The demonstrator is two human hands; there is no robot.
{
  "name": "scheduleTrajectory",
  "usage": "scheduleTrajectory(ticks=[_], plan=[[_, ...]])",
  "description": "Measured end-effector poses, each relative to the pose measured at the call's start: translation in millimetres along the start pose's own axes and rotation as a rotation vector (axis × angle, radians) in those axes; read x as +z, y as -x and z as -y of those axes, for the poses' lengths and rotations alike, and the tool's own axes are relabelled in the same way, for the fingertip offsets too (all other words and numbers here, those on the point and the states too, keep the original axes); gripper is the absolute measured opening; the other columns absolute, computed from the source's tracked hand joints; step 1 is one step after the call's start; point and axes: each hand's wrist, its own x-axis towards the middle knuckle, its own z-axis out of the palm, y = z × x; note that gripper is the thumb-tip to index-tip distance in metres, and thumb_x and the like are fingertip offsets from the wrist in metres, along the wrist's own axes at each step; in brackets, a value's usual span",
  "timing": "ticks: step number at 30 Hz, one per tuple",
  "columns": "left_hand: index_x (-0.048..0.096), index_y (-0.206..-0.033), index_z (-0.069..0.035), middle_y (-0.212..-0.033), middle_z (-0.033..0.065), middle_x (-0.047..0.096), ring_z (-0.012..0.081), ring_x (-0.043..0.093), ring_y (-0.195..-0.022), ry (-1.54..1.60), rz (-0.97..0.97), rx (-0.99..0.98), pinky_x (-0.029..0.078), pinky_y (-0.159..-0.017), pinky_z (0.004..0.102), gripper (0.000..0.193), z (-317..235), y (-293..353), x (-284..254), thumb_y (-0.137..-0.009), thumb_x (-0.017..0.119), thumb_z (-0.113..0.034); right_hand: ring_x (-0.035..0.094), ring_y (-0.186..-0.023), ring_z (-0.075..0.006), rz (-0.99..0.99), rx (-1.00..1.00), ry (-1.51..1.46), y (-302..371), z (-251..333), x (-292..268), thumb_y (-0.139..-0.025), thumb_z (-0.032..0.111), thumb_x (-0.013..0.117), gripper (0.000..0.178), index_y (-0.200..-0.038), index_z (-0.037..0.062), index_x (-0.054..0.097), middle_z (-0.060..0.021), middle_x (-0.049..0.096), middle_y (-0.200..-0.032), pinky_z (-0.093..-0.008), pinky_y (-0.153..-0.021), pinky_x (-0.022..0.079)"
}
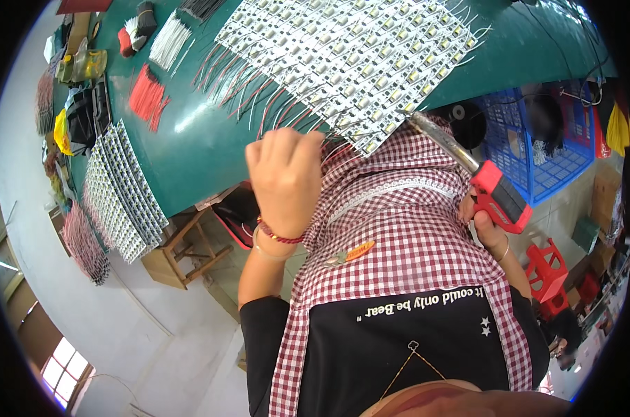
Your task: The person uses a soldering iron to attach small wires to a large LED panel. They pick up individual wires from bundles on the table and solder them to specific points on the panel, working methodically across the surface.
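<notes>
A large panel of small white circuit boards [350,59] lies on the green table, its near corner reaching over the edge above my checked apron. Red, white and black wires [270,104] fan out from its left side. Beside those wire ends my left hand [281,174] is closed, back of the hand up; its fingertips are turned away, so what they pinch is hidden. My right hand [490,229] grips the lower end of a red and black soldering iron [499,197]. The iron's metal tip points up and left, at the panel's near right edge; contact cannot be made out.
Bundles of red wires [147,97] and white wires [169,40] lie on the green table [197,149]. More board strips [124,191] hang over its left end, above a wooden stool [186,250]. To the right stand a blue plastic crate [530,149] and a red stool [548,274].
</notes>
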Motion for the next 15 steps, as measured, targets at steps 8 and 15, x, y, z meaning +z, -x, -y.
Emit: scheduleTrajectory(ticks=[8,15], plan=[[0.065,-0.079,-0.008,-0.075,0.0035,0.061,0.0225,0.058,-0.072,0.181,-0.140,-0.300,0.042,-0.070,0.0328,0.010,-5,1,-15,-0.075,0.071,-0.001,0.048,-0.057,-0.0144,-0.122,-0.111,-0.191,-25,13,9,-0.090,0.047,0.062,0.058,-0.115,-0.0011,0.043,-0.0048,0.047,-0.066,-0.0292,-0.056,0.044],[0.060,-0.081,-0.010,-0.082,0.0022,0.058,0.0227,0.056,-0.082,0.165,-0.063,-0.345,0.037,-0.074,0.0372,0.015,-25,3,20,-0.075,0.073,-0.009,0.047,-0.055,-0.0135,-0.097,-0.159,-0.252,-34,18,11,-0.090,0.046,0.062,0.056,-0.117,0.0012,0.043,-0.0033,0.047,-0.066,-0.0278,-0.053,0.043]])
